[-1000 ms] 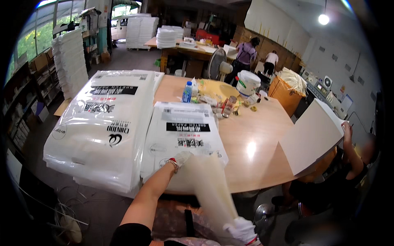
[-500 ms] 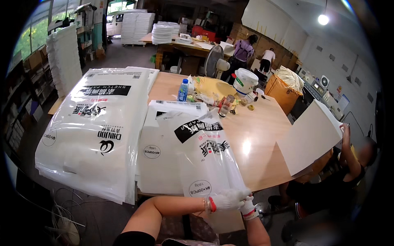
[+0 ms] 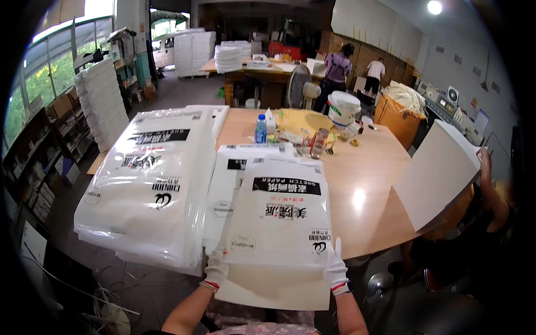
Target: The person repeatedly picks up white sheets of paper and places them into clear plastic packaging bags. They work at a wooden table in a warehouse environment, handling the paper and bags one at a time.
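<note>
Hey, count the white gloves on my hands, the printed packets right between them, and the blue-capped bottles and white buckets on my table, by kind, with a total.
White gloves: 2
Printed packet: 1
Blue-capped bottle: 1
White bucket: 1
Total: 5

surface (image 3: 371, 167) light tan. at its near edge: bag (image 3: 268, 226) clear, black band, red and black print; paper (image 3: 273, 286) cream; hands (image 3: 335, 268) white-gloved, red-trimmed. on surface: bottle (image 3: 261, 133) blue-capped, bucket (image 3: 341, 109) white. beyond surface: shirt (image 3: 337, 66) purple.
</note>
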`<state>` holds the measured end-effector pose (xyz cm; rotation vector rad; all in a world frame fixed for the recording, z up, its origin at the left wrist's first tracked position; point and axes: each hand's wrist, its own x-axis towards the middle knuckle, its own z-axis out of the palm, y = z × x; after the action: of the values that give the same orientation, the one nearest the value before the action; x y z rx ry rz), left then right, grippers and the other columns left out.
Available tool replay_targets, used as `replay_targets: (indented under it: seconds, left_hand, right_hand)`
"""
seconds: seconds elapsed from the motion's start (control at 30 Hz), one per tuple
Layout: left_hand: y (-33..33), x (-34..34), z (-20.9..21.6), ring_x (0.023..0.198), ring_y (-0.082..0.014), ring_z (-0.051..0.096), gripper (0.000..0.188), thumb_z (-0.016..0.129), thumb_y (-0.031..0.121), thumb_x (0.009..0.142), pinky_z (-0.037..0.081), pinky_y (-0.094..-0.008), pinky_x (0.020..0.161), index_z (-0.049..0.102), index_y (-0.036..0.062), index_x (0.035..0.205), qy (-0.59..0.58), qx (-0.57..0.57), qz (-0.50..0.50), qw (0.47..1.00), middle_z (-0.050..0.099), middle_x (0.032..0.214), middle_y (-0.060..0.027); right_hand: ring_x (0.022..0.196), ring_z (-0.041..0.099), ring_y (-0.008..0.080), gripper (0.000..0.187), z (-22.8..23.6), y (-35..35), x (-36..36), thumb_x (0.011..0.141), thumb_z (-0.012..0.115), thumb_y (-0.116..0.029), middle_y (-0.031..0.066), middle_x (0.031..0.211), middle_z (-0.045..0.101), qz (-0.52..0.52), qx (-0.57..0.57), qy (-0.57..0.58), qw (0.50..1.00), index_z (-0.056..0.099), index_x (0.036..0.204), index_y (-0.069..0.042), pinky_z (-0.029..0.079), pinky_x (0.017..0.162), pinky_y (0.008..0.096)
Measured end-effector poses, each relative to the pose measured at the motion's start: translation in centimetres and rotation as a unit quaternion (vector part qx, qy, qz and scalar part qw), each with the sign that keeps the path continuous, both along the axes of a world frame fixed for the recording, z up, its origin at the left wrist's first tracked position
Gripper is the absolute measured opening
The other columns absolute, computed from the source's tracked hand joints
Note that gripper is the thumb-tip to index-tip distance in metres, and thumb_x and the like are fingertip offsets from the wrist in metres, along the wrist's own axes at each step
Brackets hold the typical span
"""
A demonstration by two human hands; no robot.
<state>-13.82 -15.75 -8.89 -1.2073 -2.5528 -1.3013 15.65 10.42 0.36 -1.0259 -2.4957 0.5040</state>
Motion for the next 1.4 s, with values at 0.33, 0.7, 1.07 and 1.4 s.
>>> replay_targets:
  seconds: [0.33, 0.7, 1.07, 1.4]
  left_hand:
    - [-18.9, 12.8, 1.8, 0.087, -0.0349, 0.058, 0.039, 0.059, 0.016, 0.077, 0.046, -0.0455, 0.077, 0.052, 0.0046, 0.114, -0.365, -0.063, -0.074, 0.926, 0.058, 0.089, -0.0152]
    - [-13.9, 14.5, 4.2, 0.076, -0.0362, 0.058, 0.008, 0.050, 0.003, 0.075, 0.047, -0.0421, 0.069, 0.053, 0.0027, 0.082, -0.121, -0.008, 0.004, 0.993, 0.059, 0.081, -0.0169]
    - [-7.8, 10.9, 28.1, 0.064, -0.0191, 0.055, 0.004, 0.053, 0.006, 0.078, 0.045, -0.0283, 0.053, 0.051, 0.0071, 0.074, -0.053, 0.287, -0.269, 0.918, 0.058, 0.083, -0.0063]
    - [-21.4, -15.9, 33.1, 0.089, -0.0222, 0.056, 0.024, 0.048, 0.026, 0.093, 0.045, -0.0333, 0.079, 0.057, 0.0044, 0.096, 0.003, 0.591, 0.166, 0.789, 0.058, 0.095, -0.0091]
  right_hand:
    - [0.104, 0.054, 0.0379, 0.045, -3.3, -16.2, 14.9, 0.080, 0.052, -0.004, 0.0275, 0.130, 0.043, 0.140, -0.019, -0.061, 0.988, 0.047, 0.124, -0.001, 0.041, 0.094, 0.0391]
    - [0.095, 0.063, 0.0215, 0.044, -0.6, -15.8, 18.0, 0.072, 0.051, 0.010, 0.0200, 0.107, 0.062, -0.056, -0.175, 0.040, 0.982, 0.058, 0.115, 0.000, 0.052, 0.077, 0.0338]
    - [0.097, 0.059, 0.0163, 0.039, -2.8, -13.1, 1.3, 0.088, 0.059, -0.020, 0.0066, 0.110, 0.060, 0.000, -0.582, 0.470, 0.664, 0.052, 0.121, 0.000, 0.050, 0.082, 0.0325]
    - [0.089, 0.061, 0.0170, 0.030, 13.5, -17.5, -22.9, 0.092, 0.056, -0.024, 0.0108, 0.096, 0.061, 0.382, -0.684, 0.243, 0.573, 0.057, 0.112, -0.001, 0.055, 0.067, 0.0327]
